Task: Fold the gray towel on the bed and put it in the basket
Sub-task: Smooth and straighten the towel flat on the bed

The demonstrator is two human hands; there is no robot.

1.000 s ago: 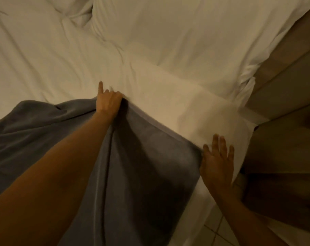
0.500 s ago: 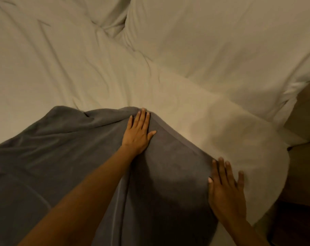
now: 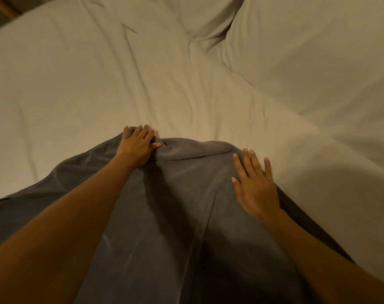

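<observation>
The gray towel [image 3: 175,216] lies spread over the near part of the white bed [image 3: 98,88], its far edge bunched into a fold. My left hand [image 3: 138,148] lies on the towel's far left corner, fingers over the edge. My right hand [image 3: 254,185] presses flat on the towel near its far right edge, fingers spread. No basket is in view.
White pillows [image 3: 296,44] lie at the far right of the bed. A rumpled white sheet covers the rest of the bed. A dark strip of headboard or wall [image 3: 0,9] shows at the top left corner.
The view has swung left, away from the bed's right edge. My right hand has moved from the towel's right edge onto its top surface. The far edge has bunched up near my left hand.
</observation>
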